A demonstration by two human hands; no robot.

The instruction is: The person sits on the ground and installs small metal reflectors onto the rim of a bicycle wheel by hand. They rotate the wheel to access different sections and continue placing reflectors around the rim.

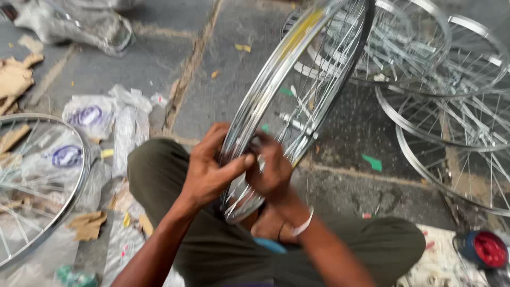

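Observation:
A shiny chrome bicycle wheel with thin spokes stands tilted on edge between my knees, its lower rim near my lap. My left hand grips the rim's near edge from the left, thumb laid across the metal. From the right, my right hand closes its fingers on the rim and the spokes just inside it. The two hands almost touch. A white band circles my right wrist. The wheel's hub shows just above my right hand.
Several more chrome wheels lie stacked on the stone floor at the right. Another wheel lies at the left over plastic bags and cardboard scraps. A red-capped round container sits at the lower right.

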